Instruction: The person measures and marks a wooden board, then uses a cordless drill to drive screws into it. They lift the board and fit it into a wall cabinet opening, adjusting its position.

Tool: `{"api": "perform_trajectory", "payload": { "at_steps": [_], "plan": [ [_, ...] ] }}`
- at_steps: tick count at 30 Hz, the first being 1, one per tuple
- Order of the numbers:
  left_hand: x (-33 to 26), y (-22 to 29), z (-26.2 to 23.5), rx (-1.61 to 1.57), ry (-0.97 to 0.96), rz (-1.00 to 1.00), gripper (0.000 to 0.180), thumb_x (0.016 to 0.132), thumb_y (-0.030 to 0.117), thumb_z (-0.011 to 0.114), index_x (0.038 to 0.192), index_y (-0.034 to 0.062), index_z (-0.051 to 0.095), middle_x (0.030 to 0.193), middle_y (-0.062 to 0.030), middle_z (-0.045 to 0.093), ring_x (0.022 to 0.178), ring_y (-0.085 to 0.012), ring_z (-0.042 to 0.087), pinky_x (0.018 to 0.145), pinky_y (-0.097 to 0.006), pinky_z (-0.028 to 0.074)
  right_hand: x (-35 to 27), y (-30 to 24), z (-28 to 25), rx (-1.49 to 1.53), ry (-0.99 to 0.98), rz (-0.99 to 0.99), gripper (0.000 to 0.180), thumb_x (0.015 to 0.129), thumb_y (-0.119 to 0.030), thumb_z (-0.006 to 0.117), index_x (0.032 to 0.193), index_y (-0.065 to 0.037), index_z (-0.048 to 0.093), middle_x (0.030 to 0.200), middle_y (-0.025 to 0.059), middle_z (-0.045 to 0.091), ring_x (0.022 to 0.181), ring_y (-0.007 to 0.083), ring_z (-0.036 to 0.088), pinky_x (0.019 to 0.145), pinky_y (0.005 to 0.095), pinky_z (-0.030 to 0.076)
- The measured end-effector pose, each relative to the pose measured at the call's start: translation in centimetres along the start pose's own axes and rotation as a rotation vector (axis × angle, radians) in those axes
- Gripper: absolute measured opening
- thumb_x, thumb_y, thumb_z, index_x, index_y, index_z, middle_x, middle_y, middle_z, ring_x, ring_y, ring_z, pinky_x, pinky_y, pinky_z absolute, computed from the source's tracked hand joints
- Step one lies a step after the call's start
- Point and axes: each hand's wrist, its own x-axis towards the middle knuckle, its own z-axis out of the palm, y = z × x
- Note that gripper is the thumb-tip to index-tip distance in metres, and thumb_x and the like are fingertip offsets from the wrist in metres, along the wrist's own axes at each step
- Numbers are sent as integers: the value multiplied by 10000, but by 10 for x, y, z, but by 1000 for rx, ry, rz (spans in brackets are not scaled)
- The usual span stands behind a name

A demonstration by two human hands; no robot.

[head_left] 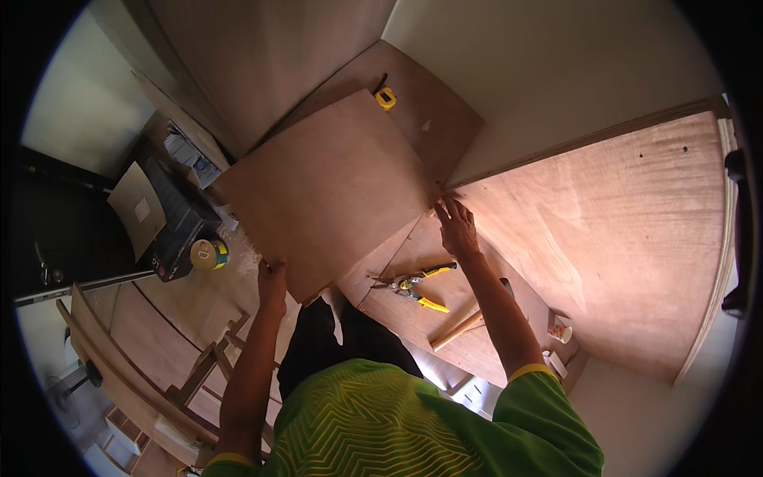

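While the left hand [272, 280] grips the lower left edge of a square plywood board [326, 187], fingers curled over the rim, the right hand [456, 226] rests on the board's right corner with fingers spread and flat, pressing rather than clenching. Between them the board fills the middle of the frame, tilted like a diamond, its far corner pointing to the upper middle. It lies partly over a larger plywood sheet [433, 119] beneath it, and its right corner meets the edge of a big panel [628, 230] that fills the right of the frame.

Doing this well likely means keeping both hands on opposite edges so the board cannot swing, holding fingertips clear of the seam where the right corner meets the panel, and moving it level and slowly so the edges line up without scraping.

Just below the right hand, yellow-handled snips [415, 281] lie on the lower surface, with a wooden hammer handle [457, 329] beside them. A yellow tape measure [385, 98] sits beyond the board's far corner. At left centre stands a round tin [208, 254] next to a dark box [173, 219], and a small paper cup [559, 331] sits at lower right.
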Motion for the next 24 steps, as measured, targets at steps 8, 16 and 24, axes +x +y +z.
{"api": "perform_trajectory", "payload": {
  "at_steps": [8, 16, 24],
  "plan": [
    [-2, 5, 15, -194, 124, -63, 678, 1019, 462, 644, 1461, 5, 410, 1324, -160, 590, 1222, -298, 605, 1019, -451, 508, 1, 6, 22, -7, 169, 136, 625, 873, -96, 654, 1479, -163, 517, 1484, 104, 503, 1351, 309, 469, 1068, 512, 384],
    [-56, 73, -2, -238, -24, 38, 726, 1019, 519, 620, 1501, 10, 430, 1431, -158, 565, 1262, -320, 597, 1048, -487, 498, -62, 35, 26, 183, 214, 464, 668, 836, -129, 696, 1473, -127, 495, 1388, 143, 555, 1311, 343, 507, 1097, 527, 378],
    [-40, 22, 3, -342, 48, -150, 583, 1081, 417, 538, 1502, 24, 448, 1484, -156, 540, 1362, -322, 524, 1137, -495, 411, -122, 48, 58, 958, 650, 781, 570, 852, -45, 783, 1330, -24, 475, 1251, 177, 540, 1183, 323, 577, 1083, 456, 479]
  ]
}}
